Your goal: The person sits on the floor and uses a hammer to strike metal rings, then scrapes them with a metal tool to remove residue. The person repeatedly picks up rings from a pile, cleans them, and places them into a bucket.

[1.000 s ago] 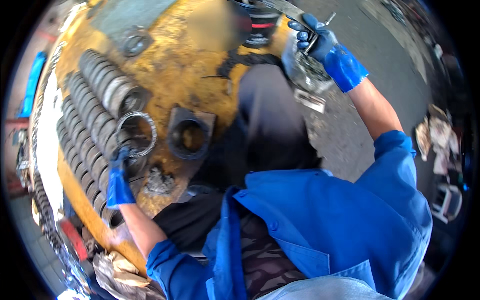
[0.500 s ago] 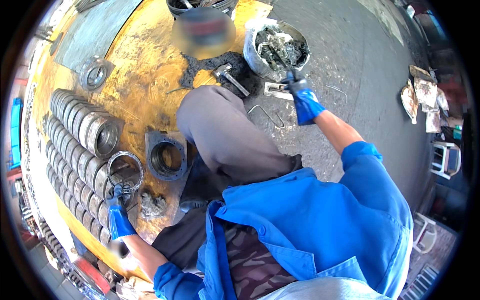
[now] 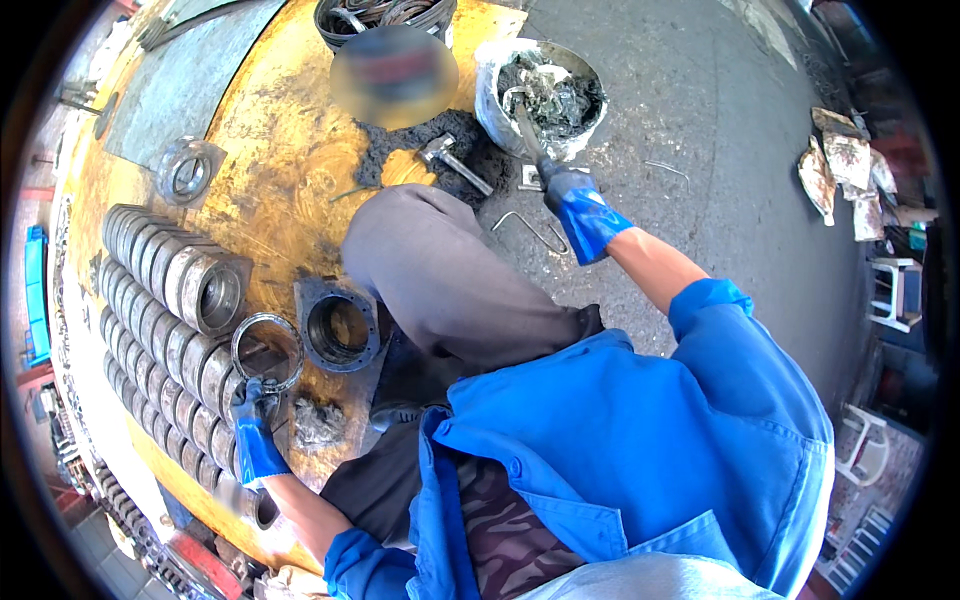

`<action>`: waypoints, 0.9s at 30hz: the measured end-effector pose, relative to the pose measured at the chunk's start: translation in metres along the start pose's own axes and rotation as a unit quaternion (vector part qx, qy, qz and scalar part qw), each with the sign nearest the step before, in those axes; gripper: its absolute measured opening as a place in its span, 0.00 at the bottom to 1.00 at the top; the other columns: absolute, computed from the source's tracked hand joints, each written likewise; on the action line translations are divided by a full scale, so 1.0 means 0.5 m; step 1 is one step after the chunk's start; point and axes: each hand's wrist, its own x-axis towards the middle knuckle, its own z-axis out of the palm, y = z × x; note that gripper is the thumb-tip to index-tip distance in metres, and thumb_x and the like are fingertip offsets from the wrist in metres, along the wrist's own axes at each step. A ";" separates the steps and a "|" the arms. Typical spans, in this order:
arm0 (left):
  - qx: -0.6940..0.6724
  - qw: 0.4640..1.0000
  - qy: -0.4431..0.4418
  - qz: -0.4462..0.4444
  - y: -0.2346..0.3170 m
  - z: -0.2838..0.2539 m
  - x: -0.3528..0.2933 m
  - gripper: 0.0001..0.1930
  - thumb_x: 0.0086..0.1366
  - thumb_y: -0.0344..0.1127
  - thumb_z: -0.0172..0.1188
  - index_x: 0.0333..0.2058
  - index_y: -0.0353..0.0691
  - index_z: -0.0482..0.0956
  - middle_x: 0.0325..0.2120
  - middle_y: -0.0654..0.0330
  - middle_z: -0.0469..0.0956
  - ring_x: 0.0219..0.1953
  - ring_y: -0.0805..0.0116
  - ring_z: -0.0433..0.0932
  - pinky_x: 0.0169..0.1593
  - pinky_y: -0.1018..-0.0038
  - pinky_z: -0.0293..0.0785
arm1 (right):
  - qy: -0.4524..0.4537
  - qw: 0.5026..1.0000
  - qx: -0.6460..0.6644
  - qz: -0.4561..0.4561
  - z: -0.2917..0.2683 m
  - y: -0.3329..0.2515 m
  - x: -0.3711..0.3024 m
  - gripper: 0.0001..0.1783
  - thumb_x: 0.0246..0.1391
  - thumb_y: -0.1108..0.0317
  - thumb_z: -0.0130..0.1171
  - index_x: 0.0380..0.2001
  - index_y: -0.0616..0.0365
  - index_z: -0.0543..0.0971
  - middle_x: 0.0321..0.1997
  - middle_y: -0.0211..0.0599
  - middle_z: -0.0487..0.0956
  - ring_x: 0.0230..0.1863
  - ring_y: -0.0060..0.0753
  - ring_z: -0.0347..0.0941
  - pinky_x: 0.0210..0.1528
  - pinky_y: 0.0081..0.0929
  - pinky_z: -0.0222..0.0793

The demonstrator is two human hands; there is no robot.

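The left hand point(image 3: 255, 435) is pinching a thin metal ring point(image 3: 267, 351) (beside rowed bearing housings point(image 3: 165, 300)); right hand point(image 3: 578, 208) fingers are clenching a tool handle point(image 3: 527, 128) in the bucket point(image 3: 492, 92).

The left hand point(image 3: 255, 435) wears a blue glove and reaches forward low on the person's left side, the forearm bare and the fingers curled closed. The right hand point(image 3: 578, 208), also in a blue glove, is stretched far forward with the arm nearly straight, its fingers closed in a fist
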 end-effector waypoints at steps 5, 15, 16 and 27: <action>-0.017 1.000 -0.017 0.004 0.006 0.007 0.013 0.06 0.62 0.25 0.56 0.37 0.34 0.77 0.28 0.55 0.79 0.28 0.61 0.79 0.34 0.67 0.79 | -0.031 0.997 -0.073 -0.027 -0.018 0.035 -0.099 0.21 0.63 0.61 0.35 0.58 0.46 0.65 0.39 0.51 0.79 0.42 0.57 0.75 0.39 0.49 0.69; -0.035 0.999 -0.003 0.031 -0.006 -0.025 -0.025 0.07 0.63 0.29 0.57 0.38 0.34 0.79 0.28 0.54 0.80 0.26 0.64 0.79 0.29 0.72 0.77 | 0.012 0.700 0.707 0.098 -0.052 0.191 -0.023 0.19 0.63 0.55 0.47 0.47 0.58 0.73 0.33 0.39 0.80 0.21 0.25 0.71 0.20 0.25 0.67; -0.060 0.997 0.002 0.052 -0.017 -0.030 -0.013 0.08 0.63 0.31 0.58 0.38 0.34 0.79 0.28 0.53 0.81 0.25 0.64 0.80 0.25 0.74 0.75 | 0.010 0.592 0.799 0.108 -0.051 0.207 0.009 0.18 0.63 0.55 0.47 0.47 0.57 0.72 0.32 0.40 0.80 0.20 0.26 0.71 0.20 0.27 0.67; -0.129 0.988 -0.006 0.079 -0.018 -0.085 -0.006 0.14 0.62 0.26 0.54 0.46 0.27 0.75 0.41 0.50 0.78 0.42 0.58 0.79 0.48 0.66 0.77 | -0.011 0.396 0.899 0.189 0.087 0.400 -0.037 0.12 0.59 0.61 0.52 0.42 0.56 0.74 0.26 0.29 0.77 0.16 0.24 0.65 0.15 0.23 0.59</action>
